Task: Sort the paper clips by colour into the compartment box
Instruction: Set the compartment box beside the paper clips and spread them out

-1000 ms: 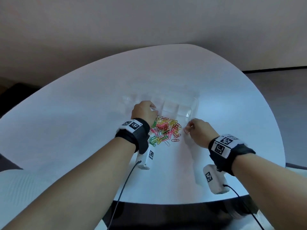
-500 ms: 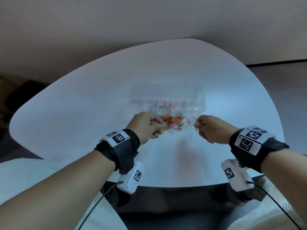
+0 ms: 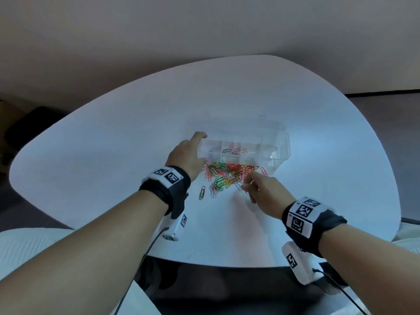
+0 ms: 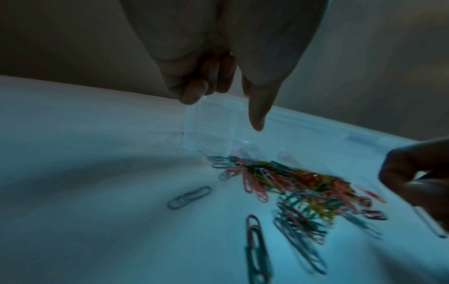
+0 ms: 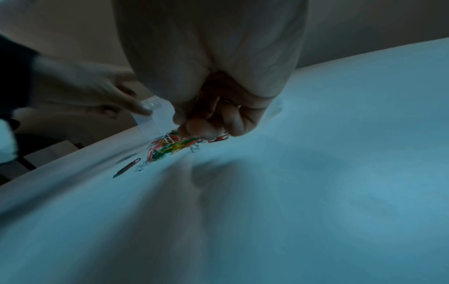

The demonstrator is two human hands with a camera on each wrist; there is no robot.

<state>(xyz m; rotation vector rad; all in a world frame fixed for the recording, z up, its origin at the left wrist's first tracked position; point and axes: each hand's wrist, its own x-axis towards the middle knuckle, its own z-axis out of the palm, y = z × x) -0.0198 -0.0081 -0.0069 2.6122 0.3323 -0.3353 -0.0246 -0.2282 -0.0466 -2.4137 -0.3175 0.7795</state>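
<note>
A heap of coloured paper clips lies on the white table just in front of the clear compartment box. A few pink and green clips sit in its middle compartments. My left hand holds the box's left end, forefinger along the far side and thumb on the near wall. My right hand hovers at the heap's right edge with its fingers curled and pinches a pale paper clip that hangs below them. In the right wrist view the heap lies under the fingertips.
One green-and-red clip lies alone left of the heap, and a grey clip lies near it. The round table's near edge is close to my wrists. Bare tabletop spreads to the left and right.
My left hand left the heap and went up to the box's left end. My right hand, still pinching a clip, came down to the heap's right edge.
</note>
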